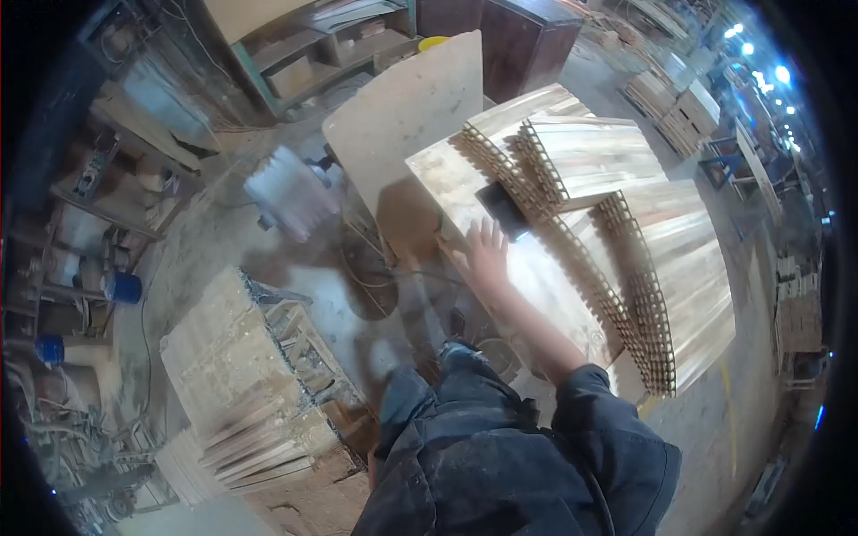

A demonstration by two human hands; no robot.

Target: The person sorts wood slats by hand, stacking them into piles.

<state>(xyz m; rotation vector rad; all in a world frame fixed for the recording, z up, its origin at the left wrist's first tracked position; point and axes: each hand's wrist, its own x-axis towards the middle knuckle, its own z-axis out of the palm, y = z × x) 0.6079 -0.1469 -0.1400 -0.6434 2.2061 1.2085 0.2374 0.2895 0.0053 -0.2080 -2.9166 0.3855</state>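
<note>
My right hand (488, 247) rests over a pale board-topped table (545, 281), fingers stretched out and apart. Just beyond its fingertips lies a flat black rectangular object (503, 211), phone-like in shape. To the right of the hand stand stacks of wooden strips (688, 259), their notched ends lined up in curved rows. A smaller stack of strips (594, 152) sits higher up on the same table. My left hand is hidden beside my body; only a sliver of skin shows at my left side.
At left stands a rough workbench (223, 357) with loose thin strips (259, 447) on it. A large pale panel (411, 107) leans beyond the table, near a ribbed whitish object (293, 192). Blue containers (122, 288) and shelving line the left; more wood piles (670, 112) stand at upper right.
</note>
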